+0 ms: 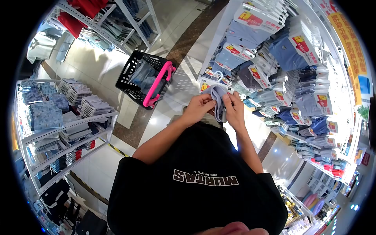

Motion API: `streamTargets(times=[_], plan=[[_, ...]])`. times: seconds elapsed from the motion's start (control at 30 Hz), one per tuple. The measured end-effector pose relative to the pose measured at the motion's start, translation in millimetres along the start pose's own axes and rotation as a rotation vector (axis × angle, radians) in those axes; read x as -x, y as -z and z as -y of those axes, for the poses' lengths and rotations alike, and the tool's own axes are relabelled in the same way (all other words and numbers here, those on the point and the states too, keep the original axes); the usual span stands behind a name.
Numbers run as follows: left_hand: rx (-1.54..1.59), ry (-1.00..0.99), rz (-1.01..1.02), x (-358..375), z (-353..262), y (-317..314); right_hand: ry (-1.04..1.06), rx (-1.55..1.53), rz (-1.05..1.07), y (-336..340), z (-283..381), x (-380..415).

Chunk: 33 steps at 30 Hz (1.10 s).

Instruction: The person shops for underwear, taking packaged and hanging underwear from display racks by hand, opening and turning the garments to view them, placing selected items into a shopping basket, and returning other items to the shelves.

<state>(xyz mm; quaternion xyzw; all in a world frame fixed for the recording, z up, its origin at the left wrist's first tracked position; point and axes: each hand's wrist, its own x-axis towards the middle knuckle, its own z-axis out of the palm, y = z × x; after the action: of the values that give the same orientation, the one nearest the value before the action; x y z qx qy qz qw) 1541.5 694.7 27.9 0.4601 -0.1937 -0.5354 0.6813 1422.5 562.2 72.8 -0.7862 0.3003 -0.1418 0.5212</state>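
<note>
Between my two hands is a pair of folded grey underpants (217, 98), held up in front of my waist. A white hanger card (205, 85) with a yellow and red price label shows at its far end, with a white hook above. The fingers of my left hand (199, 109) pinch the fabric's left side. My right hand (235, 111) grips its right edge, thumb on top. Part of the fabric is hidden behind the fingers. Similar carded packs (254, 76) hang just beyond my right hand.
A black shopping basket (129, 74) with a pink handle (159, 84) stands on the tiled floor ahead left, with blue-grey clothing in it. White shelving (66, 129) with folded clothes is on my left. A tall rack (344, 129) of hanging packs lines the right.
</note>
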Motion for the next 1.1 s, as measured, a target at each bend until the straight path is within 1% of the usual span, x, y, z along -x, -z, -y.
streamTargets(times=[0.03,0.1,0.2,0.33,0.4,0.43,0.47,0.5,0.57,0.6,0.7,0.77,0.8,0.83,0.87,0.9,0.93,0.97,1.03,1.1], plan=[[-0.035,-0.009,-0.031,0,0,0,-0.03,0.009,0.02,0,-1,0],[-0.105,-0.025,-0.094,-1,1,-3,0.009,0.029,0.053,-4,4,4],[-0.081,-0.148,-0.205,-6,7,-9,0.03,0.089,0.123,-4,5,3],[0.011,-0.038,-0.219,-1,1,-2,0.109,0.163,0.162,0,8,1],[0.107,0.016,-0.266,2,-4,-2,0.055,0.092,0.123,-1,2,-2],[0.062,-0.03,-0.288,1,2,4,0.029,0.057,0.104,-2,0,-3],[0.018,-0.076,-0.312,-1,14,14,0.071,-0.051,0.032,-5,-1,-2],[-0.027,-0.122,-0.337,-3,19,20,0.065,-0.058,0.016,-4,1,-3],[-0.015,-0.137,-0.352,-5,30,28,0.052,-0.071,-0.02,1,5,-4],[-0.009,-0.145,-0.357,-5,27,27,0.061,-0.072,-0.03,1,5,-5],[0.018,-0.092,-0.351,0,16,18,0.059,-0.014,-0.042,2,3,-6],[-0.069,-0.067,-0.373,3,13,14,0.12,0.054,-0.007,11,8,-5],[-0.109,-0.061,-0.366,0,11,11,0.149,-0.1,-0.015,13,-2,-6],[-0.257,-0.052,-0.333,-4,23,19,0.101,-0.063,0.002,24,3,-5],[-0.408,-0.05,-0.3,-8,40,32,0.115,-0.135,-0.082,32,5,-6],[-0.556,-0.003,-0.236,-8,46,41,0.132,-0.212,-0.161,39,4,-8],[-0.708,0.041,-0.179,-8,50,47,0.067,-0.186,-0.221,52,-12,-9],[-0.736,0.021,-0.163,-7,55,50,0.153,-0.289,-0.326,61,-7,-12],[-0.788,-0.004,-0.148,1,60,51,0.219,-0.271,-0.481,90,-8,-19],[-0.819,-0.002,-0.231,6,51,51,0.275,-0.307,-0.611,121,0,-25]])
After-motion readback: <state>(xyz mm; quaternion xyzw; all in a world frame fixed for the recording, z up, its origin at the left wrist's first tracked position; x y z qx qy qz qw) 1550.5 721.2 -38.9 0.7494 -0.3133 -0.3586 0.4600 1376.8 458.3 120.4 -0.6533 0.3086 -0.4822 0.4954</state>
